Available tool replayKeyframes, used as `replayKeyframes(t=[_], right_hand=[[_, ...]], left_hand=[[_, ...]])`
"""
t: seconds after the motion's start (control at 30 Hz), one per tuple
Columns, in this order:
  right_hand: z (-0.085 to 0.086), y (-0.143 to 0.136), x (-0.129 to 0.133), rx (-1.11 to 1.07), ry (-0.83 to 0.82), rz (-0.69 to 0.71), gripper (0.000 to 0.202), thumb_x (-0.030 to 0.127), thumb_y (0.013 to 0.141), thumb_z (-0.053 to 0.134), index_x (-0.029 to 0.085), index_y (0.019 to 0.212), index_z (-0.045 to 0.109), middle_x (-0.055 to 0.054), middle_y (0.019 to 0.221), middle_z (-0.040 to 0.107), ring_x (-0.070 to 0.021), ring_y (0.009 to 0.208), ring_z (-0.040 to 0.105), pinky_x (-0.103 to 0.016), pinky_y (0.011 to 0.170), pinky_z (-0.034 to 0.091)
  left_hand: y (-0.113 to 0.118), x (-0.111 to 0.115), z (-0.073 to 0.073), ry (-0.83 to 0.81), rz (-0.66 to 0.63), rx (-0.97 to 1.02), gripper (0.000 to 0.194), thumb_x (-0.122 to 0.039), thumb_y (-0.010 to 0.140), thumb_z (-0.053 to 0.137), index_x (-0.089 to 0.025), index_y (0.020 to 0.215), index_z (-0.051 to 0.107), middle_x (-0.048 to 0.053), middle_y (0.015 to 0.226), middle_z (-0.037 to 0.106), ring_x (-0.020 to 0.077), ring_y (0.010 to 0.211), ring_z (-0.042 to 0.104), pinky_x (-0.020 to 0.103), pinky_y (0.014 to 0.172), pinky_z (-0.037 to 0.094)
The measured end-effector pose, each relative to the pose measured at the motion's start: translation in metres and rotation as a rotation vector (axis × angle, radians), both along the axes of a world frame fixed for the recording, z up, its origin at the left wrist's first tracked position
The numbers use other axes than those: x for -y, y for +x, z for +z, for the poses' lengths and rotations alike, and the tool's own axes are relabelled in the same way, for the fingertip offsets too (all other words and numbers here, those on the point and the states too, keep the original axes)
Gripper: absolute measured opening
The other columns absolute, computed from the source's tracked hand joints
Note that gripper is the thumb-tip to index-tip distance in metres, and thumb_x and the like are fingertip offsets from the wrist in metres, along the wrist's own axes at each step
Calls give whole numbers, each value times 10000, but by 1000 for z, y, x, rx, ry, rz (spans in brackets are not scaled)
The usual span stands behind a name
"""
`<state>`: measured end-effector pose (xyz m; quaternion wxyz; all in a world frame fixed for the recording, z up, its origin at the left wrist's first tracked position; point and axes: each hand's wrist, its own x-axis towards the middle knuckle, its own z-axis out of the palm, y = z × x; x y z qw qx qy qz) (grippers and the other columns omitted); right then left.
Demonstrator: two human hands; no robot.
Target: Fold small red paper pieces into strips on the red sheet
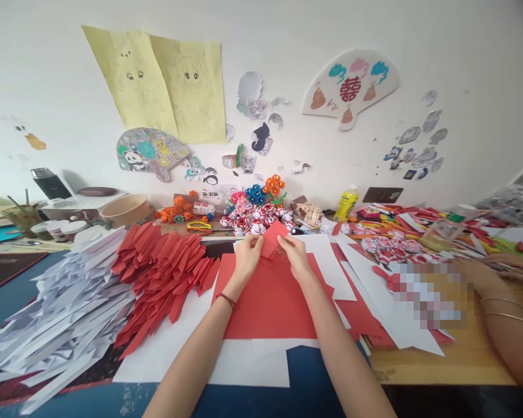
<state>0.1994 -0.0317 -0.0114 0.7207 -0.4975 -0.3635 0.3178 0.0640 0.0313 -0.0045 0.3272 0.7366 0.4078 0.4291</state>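
Observation:
A small red square of paper [272, 239] is pinched between my two hands, tilted like a diamond. My left hand [248, 255] grips its left edge with thumb and fingertips. At its right edge my right hand [293, 254] pinches in the same way. Beneath both hands a large red sheet [265, 302] lies flat, with white sheets [261, 363] under it. Left of my left hand is a heap of folded red paper strips [161, 273]. Beyond that heap lies a pile of folded white strips [74, 302].
Red-and-white paper flowers [261, 219] are heaped by the wall, near a yellow bottle [347, 203]. At the right, a co-worker's arm with bangles [508, 307] rests on the wooden table [401, 368]. A beige bowl [126, 210] stands at the back left.

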Motion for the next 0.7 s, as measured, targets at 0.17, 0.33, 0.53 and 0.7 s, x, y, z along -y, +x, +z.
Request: replayKeyframes(t=[0.17,0.33,0.53,0.7], right_hand=[[-5,0,0,214,-75,-3,369,534,713,705,189,608,627,-21,538,620,-192,535,581,-287,527,437],[-14,-1,-2,351,-84,-66,406,579,740,658,201,594,636,-29,544,644,-214,536,604,-310,548,470],[-5,-3,3,213,-4,-67,474,652,705,677,189,605,660,-43,584,652,-200,533,589,-304,539,466],[2,-6,6,234,-1,-93,448,612,698,699,164,693,709,-28,634,658,-179,576,582,-274,559,455]], left_hand=[[-2,6,-4,184,-9,-163,310,-309,915,498,-185,1137,675,96,1080,722,216,979,663,291,856,470],[-9,22,-2,473,14,-591,483,-144,926,407,-188,1403,474,118,1021,720,212,911,672,297,823,448],[-12,28,4,647,-36,-721,579,-78,904,398,-172,1473,343,169,1308,590,201,965,665,291,827,445],[-12,27,5,690,-67,-723,481,-119,935,388,-168,1413,417,165,1299,588,196,927,665,290,801,432]])
